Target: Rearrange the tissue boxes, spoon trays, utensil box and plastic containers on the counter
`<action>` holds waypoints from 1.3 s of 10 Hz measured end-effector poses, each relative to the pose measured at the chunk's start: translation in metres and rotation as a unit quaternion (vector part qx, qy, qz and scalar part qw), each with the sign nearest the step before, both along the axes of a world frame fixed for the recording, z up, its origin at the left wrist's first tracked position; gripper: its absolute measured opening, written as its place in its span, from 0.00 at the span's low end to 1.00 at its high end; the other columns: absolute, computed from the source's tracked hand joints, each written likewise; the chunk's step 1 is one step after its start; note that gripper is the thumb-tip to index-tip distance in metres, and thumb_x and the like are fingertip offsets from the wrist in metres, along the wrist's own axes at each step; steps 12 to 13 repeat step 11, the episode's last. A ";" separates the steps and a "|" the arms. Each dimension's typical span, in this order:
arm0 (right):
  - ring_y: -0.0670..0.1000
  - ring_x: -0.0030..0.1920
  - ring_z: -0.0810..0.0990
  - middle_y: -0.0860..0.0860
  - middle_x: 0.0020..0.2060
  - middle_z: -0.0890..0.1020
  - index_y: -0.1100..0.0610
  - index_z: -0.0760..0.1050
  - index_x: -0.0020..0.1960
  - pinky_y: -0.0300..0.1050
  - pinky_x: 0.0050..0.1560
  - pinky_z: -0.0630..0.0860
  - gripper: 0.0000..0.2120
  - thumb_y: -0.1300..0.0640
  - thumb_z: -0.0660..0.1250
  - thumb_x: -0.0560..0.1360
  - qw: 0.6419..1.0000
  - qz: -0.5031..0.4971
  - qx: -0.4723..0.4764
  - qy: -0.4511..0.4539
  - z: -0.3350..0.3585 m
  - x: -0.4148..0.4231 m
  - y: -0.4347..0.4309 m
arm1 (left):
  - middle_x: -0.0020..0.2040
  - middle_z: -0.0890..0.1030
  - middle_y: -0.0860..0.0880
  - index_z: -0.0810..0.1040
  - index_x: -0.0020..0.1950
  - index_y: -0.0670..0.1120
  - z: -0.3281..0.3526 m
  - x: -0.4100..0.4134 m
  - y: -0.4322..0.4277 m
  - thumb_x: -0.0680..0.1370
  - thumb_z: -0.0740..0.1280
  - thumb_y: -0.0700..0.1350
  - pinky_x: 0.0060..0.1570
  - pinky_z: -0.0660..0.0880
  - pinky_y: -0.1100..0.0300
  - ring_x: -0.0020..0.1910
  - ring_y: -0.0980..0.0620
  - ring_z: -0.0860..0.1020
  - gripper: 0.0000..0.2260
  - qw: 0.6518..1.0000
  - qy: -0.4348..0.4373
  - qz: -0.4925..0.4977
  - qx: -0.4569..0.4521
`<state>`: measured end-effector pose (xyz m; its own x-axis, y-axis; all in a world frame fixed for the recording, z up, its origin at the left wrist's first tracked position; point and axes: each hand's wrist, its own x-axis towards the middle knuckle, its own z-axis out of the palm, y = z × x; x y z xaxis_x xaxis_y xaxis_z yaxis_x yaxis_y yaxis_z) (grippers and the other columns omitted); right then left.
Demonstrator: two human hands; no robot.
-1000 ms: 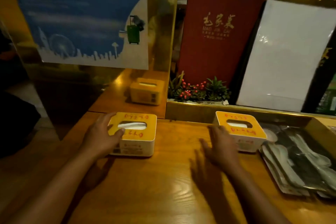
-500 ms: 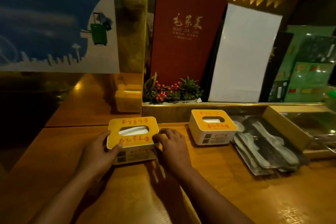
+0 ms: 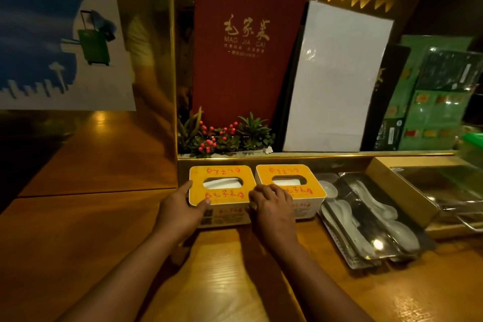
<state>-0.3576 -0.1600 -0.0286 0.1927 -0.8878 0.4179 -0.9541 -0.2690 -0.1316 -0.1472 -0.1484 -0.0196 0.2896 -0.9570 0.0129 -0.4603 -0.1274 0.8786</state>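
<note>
Here, two tissue boxes stood side by side against the counter's (image 3: 235,282) back edge, below the gold ledge, their yellow lids up and their long sides touching or nearly so. Each box's long axis ran from the front edge toward the back, slightly fanned. The left hand (image 3: 180,210) gripped the left tissue box (image 3: 222,187) at its near left corner, thumb on the lid and fingers along the side. The right hand (image 3: 273,208) lay curled, knuckles up, over the seam between them, covering the near left corner of the right tissue box (image 3: 290,180) (a firm grasp could not be confirmed). Just right of that box lay a spoon tray (image 3: 366,222), angled toward the back left.
</note>
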 end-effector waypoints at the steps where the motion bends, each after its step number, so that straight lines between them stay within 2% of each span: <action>1: 0.57 0.69 0.71 0.50 0.66 0.78 0.51 0.78 0.62 0.58 0.67 0.68 0.17 0.48 0.71 0.75 1.000 0.004 0.012 -0.017 0.000 -0.005 -0.003 | 0.69 0.77 0.45 0.67 0.76 0.52 -0.002 -0.005 -0.005 0.74 0.74 0.50 0.48 0.79 0.54 0.62 0.44 0.78 0.32 1.000 -0.002 0.004 0.001; 3: 0.57 0.64 0.75 0.54 0.62 0.80 0.55 0.80 0.60 0.56 0.62 0.73 0.17 0.51 0.74 0.73 0.999 0.019 0.002 -0.044 -0.001 -0.014 -0.006 | 0.70 0.76 0.45 0.67 0.76 0.54 -0.005 -0.012 -0.010 0.74 0.75 0.50 0.51 0.80 0.50 0.62 0.44 0.78 0.33 1.000 -0.002 0.004 0.000; 5: 0.56 0.65 0.75 0.54 0.62 0.79 0.55 0.79 0.62 0.54 0.63 0.73 0.18 0.52 0.73 0.74 0.998 0.035 0.009 -0.058 -0.001 -0.021 -0.007 | 0.72 0.74 0.45 0.66 0.77 0.53 -0.005 -0.019 -0.010 0.75 0.74 0.48 0.41 0.76 0.59 0.62 0.43 0.78 0.32 1.000 -0.010 0.004 0.003; 7: 0.56 0.63 0.75 0.54 0.61 0.80 0.56 0.80 0.60 0.54 0.61 0.74 0.17 0.52 0.73 0.73 0.997 0.046 0.003 -0.066 -0.002 -0.028 -0.007 | 0.71 0.74 0.45 0.66 0.77 0.53 -0.007 -0.024 -0.006 0.74 0.74 0.48 0.49 0.80 0.50 0.61 0.43 0.78 0.32 1.000 0.000 0.017 0.004; 9: 0.54 0.67 0.71 0.52 0.65 0.76 0.54 0.77 0.65 0.51 0.65 0.70 0.19 0.50 0.71 0.75 0.995 0.062 0.032 -0.072 0.003 -0.030 -0.005 | 0.73 0.72 0.45 0.65 0.77 0.55 -0.007 -0.027 -0.003 0.76 0.72 0.48 0.43 0.78 0.54 0.60 0.44 0.77 0.31 1.000 0.020 0.013 0.007; 10: 0.53 0.70 0.68 0.51 0.68 0.73 0.51 0.73 0.69 0.52 0.69 0.68 0.23 0.49 0.70 0.75 0.991 0.096 0.053 -0.078 0.000 -0.039 -0.005 | 0.72 0.73 0.45 0.64 0.77 0.57 -0.005 -0.031 0.005 0.77 0.71 0.49 0.47 0.80 0.49 0.57 0.46 0.77 0.29 1.000 0.028 0.008 0.006; 11: 0.52 0.71 0.66 0.50 0.71 0.70 0.50 0.70 0.71 0.53 0.69 0.70 0.24 0.49 0.68 0.77 0.985 0.107 0.074 -0.111 0.004 -0.051 0.001 | 0.71 0.74 0.45 0.66 0.76 0.55 -0.001 -0.038 0.013 0.78 0.70 0.47 0.52 0.79 0.46 0.64 0.41 0.76 0.28 0.999 0.000 0.035 -0.028; 13: 0.52 0.71 0.66 0.50 0.71 0.70 0.50 0.70 0.71 0.53 0.69 0.70 0.24 0.49 0.68 0.77 0.985 0.107 0.074 -0.111 0.004 -0.051 0.001 | 0.71 0.74 0.45 0.66 0.76 0.55 -0.001 -0.038 0.013 0.78 0.70 0.47 0.52 0.79 0.46 0.64 0.41 0.76 0.28 0.999 0.000 0.035 -0.028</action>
